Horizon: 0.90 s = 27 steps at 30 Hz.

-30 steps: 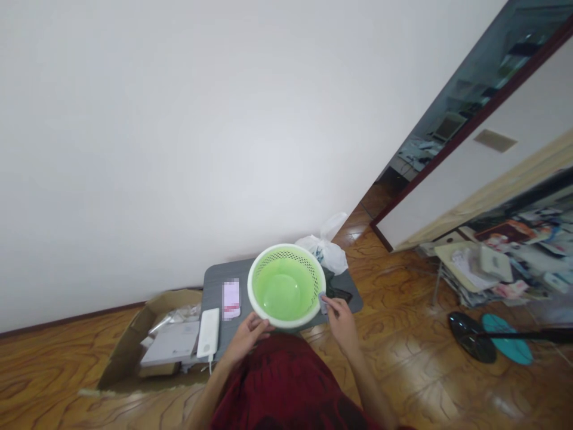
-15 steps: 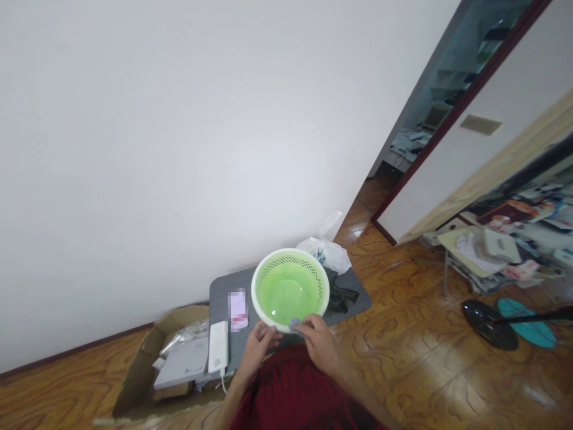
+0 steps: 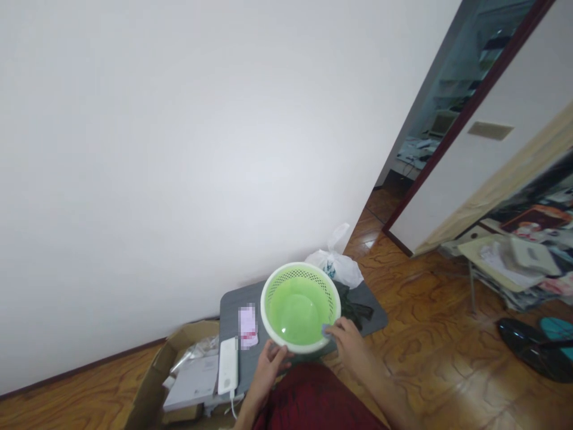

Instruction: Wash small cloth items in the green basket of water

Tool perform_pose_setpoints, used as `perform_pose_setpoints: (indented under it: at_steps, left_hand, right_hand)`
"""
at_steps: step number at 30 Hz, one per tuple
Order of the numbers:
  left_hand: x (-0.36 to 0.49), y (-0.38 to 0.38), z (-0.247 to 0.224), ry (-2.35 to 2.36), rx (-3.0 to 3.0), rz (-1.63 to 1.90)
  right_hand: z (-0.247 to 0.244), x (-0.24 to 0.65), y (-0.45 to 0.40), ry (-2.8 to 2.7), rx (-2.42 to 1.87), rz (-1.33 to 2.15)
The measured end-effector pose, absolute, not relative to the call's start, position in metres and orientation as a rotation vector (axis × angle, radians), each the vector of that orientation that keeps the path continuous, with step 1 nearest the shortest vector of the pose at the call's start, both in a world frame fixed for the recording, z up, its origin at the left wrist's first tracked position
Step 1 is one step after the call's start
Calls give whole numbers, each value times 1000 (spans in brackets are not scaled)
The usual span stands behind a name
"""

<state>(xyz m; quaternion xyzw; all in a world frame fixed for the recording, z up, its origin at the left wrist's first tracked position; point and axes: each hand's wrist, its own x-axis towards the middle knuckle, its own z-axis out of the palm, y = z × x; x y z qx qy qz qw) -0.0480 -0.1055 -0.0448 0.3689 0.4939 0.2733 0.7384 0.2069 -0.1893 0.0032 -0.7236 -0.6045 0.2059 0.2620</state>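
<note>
A green basket (image 3: 301, 310) with a white rim and a lattice band round its upper wall stands on a small grey table (image 3: 250, 294). My left hand (image 3: 270, 365) grips the near left part of the rim, fingers curled round it. At the near right rim, my right hand (image 3: 347, 337) pinches a small bluish-grey cloth (image 3: 327, 331) against the rim. Nothing but a light reflection shows inside the basket.
Left of the basket lie a pinkish packet (image 3: 248, 327) and a white power bank (image 3: 228, 365) with a cable. A white plastic bag (image 3: 338, 266) and a dark bag (image 3: 354, 307) sit to its right. An open cardboard box (image 3: 156, 382) is on the floor.
My right hand has moved right along the rim with the cloth, away from my left hand. The view has shifted a little, so the basket appears lower and further right.
</note>
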Motion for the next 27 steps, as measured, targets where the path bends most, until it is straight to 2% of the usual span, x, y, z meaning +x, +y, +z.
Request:
perform_pose_setpoints:
  at_steps: [4,8,18,27]
  left_hand:
    - [-45,-105,-50,1121,775,632]
    - [-41,-108,-49,1188,677,676]
    - [-35,-116,-34,1319,555,730]
    - [-21,-131,-23,1397,533,857]
  right_hand:
    - [2,200,-192,-1725,-1882,598]
    - [-2,235,-184,-1725,-1895,510]
    - [-10,290,-117,-1632,-1810,351]
    - [-23,279,-164,-1728,-1660,395]
